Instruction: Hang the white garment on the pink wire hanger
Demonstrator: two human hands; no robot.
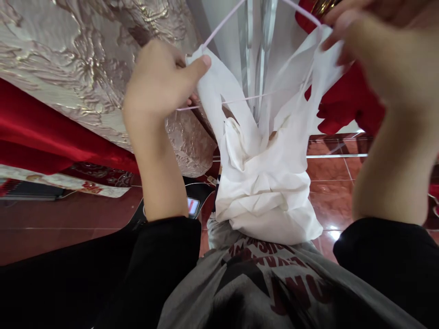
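A white plastic bag (270, 196) with two handles hangs in front of my body, crumpled at its lower part. My left hand (161, 82) pinches the top of one handle, thumb on its near side. The other handle is pulled up and outward by my right hand (370, 59), which is partly blurred and closed at the fingertips. A thin pale pink cord (224, 23) runs upward from the left handle and out of the frame. More of the cord comes down to the right handle, and a strand crosses between my hands. What the bag contains is hidden.
At left stands a surface with a raised, shiny silvery pattern (68, 59), with red cloth (51, 132) beneath it. Red decorations (356, 100) are behind my right hand. Metal rails (262, 41) rise beyond the bag. Red-brown tiles (329, 196) cover the floor; a lit screen (193, 207) shows low down.
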